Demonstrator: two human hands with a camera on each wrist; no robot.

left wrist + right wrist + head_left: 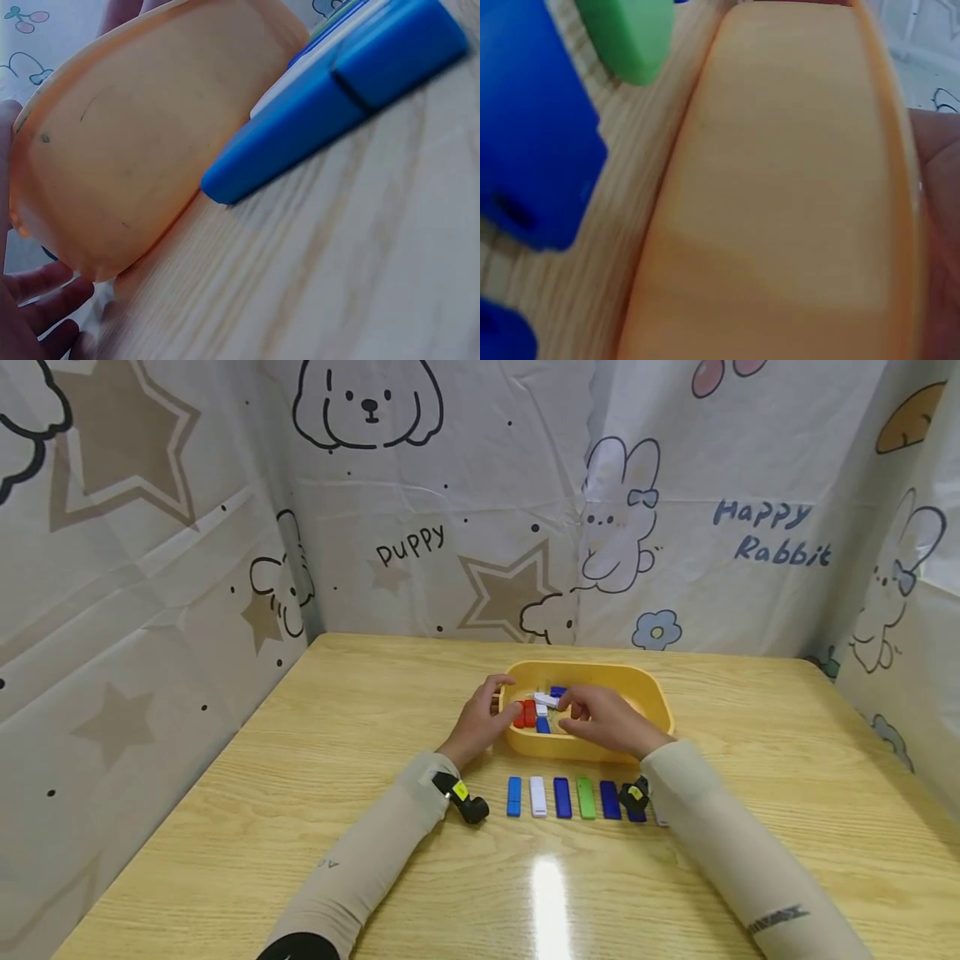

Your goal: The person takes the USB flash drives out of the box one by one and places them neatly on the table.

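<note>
My left hand [480,720] holds the left end of a yellow plastic tub [585,745], thumb over the rim and fingers round the outside; the left wrist view shows those fingers [56,304] against the tub's end. My right hand [607,718] reaches in over the front rim with bent fingers. Its fingertips are right at the end of a white stick [546,700], shaped like a capped USB stick; I cannot tell whether they pinch it. Beside it in the tub lie red sticks [525,714] and a blue one [543,725]. The right fingertips are hidden in the right wrist view.
Before the tub stands a row of similar sticks: light blue [513,797], white [537,797], dark blue [562,797], green [586,798] and several more. The right wrist partly covers the row's right end. A printed curtain [480,510] surrounds the wooden table [360,693].
</note>
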